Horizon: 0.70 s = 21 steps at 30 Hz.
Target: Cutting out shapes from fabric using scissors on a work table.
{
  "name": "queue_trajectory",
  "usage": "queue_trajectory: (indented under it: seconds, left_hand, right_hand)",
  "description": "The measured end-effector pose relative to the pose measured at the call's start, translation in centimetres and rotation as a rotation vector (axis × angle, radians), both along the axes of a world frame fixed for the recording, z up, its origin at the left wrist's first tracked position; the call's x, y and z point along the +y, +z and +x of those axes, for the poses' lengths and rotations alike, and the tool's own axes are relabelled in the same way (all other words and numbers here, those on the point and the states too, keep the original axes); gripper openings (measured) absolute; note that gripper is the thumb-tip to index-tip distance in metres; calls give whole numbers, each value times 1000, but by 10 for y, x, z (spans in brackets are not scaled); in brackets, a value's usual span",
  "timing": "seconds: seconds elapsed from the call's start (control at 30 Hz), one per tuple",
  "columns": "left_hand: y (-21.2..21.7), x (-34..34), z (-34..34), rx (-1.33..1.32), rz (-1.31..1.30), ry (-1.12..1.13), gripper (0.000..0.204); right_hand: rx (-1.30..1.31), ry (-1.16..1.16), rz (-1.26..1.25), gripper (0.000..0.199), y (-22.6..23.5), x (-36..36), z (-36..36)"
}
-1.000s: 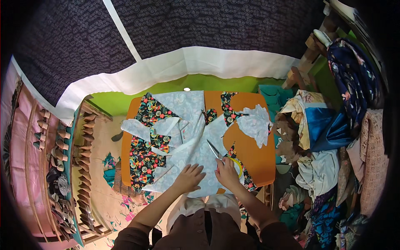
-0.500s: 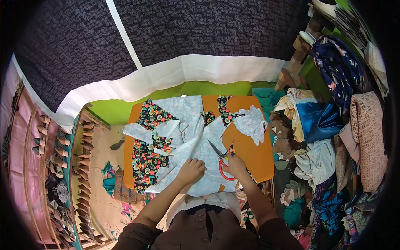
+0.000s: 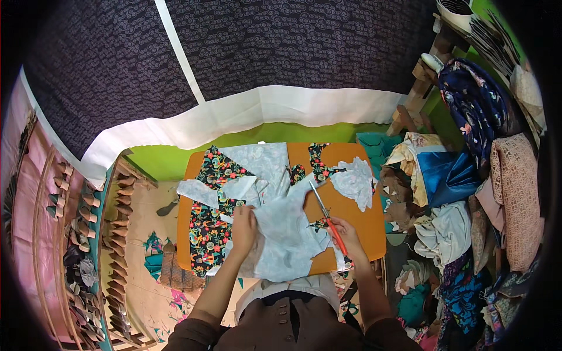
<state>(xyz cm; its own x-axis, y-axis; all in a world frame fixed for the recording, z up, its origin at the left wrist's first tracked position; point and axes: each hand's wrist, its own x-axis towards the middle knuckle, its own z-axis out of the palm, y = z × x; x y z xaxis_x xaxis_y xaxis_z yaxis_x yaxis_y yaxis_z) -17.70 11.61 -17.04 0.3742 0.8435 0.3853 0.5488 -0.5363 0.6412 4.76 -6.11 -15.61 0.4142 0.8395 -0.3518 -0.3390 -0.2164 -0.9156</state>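
My right hand is closed around the red handles of a pair of scissors, their blades angled up and left, beside the fabric's right edge. Toward the left, my left hand pinches the left side of a pale floral fabric, whose patterned face is turned down. Its fingertips are partly hidden. Under and left of this cloth lies black fabric with bright floral print. A narrow black floral strip and a crumpled white cloth piece rest at the far right.
An orange-brown table carries the fabrics. Wooden shoe lasts line a rack on the left. Piled cloths, including a blue satin one, crowd the right side. A dark patterned curtain hangs behind. Scraps lie on the floor.
My left hand has moved left and up, shifting the pale fabric with it. My right hand has moved slightly right; the scissors have turned more upright and look closed.
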Motion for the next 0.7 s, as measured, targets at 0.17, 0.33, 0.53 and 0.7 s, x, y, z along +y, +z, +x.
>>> queue_trajectory:
  seconds: [0.17,0.33,0.53,0.7]
  left_hand:
    - [-12,2,5,-273,-380,147,24]
    - [-48,-55,12,-329,-579,136,41]
    - [-51,-87,21,-526,-1093,280,51]
    - [-100,-60,20,-241,-722,499,62]
  right_hand:
    - [-10,19,63,42,-23,1,-5]
    - [60,18,22,45,-39,-5,-14]
    - [-15,113,30,43,-44,-5,-21]
    - [-16,80,40,43,-49,-3,-28]
